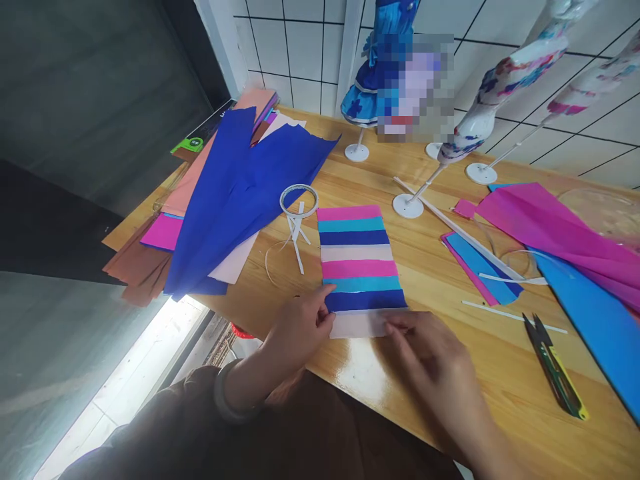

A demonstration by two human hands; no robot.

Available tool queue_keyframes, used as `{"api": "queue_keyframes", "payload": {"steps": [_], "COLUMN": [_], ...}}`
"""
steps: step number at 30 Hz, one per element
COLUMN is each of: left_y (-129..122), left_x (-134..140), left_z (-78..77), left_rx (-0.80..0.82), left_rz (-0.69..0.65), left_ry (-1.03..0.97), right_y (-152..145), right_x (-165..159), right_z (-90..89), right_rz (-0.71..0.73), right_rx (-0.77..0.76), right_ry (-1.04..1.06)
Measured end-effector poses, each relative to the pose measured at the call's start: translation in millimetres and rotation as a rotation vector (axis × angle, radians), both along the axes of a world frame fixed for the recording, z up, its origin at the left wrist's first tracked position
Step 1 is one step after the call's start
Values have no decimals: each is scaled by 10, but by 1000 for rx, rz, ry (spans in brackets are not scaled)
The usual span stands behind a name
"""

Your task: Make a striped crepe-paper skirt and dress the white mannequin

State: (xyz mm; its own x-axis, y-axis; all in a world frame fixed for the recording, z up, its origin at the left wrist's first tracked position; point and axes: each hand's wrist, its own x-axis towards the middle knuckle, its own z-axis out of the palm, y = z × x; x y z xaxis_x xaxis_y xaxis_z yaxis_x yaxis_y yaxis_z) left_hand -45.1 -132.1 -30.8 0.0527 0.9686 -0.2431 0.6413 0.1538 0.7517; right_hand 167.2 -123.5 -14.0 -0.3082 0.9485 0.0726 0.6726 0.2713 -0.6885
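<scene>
A striped sheet (359, 268) of pink, light blue, dark blue and whitish bands lies flat on the table; whether it is paper or cloth I cannot tell. My left hand (300, 327) has curled fingers at its lower left edge, thumb and forefinger touching the near bands. At the lower right corner, my right hand (440, 360) pinches the end of the whitish strip (357, 325) nearest me. Just beyond the sheet's far left corner are a roll of narrow tape (299, 187) and several short white strips (299, 233).
Dark blue sheeting (250, 180) covers folded materials on the left of the wooden table (360, 370). Thread snips (555, 367) lie at the right, near pink sheeting (555, 220) and blue sheeting (595, 320). Wrapped forms on white round bases (407, 206) stand at the back.
</scene>
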Motion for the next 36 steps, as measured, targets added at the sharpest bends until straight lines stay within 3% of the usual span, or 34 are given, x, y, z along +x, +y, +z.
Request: {"api": "queue_keyframes", "payload": {"steps": [2,5,9,15,29,36], "left_y": [-2,-3,-2,1,45,-6], "left_x": [-3,-7,-14,-18,-29,-131], "left_z": [-2,-6,-16,-9,-5,28], "left_rx": [7,18,38,29,1,-19], "left_rz": [-8,-14,-13,-24,11,79], "left_ry": [-14,-16,10,18,61,-72], "right_y": [-55,-78,-75,-85,-92,-75], "right_x": [-110,-222,-271,-276,-286,-311], "right_z": [-34,-141,-261,-279,-348,-310], "right_rz": [182,279,278,320,369,388], "right_rx": [134,229,327,376,414,420], "right_ry": [-29,-151,-342,-499,-623,-646]}}
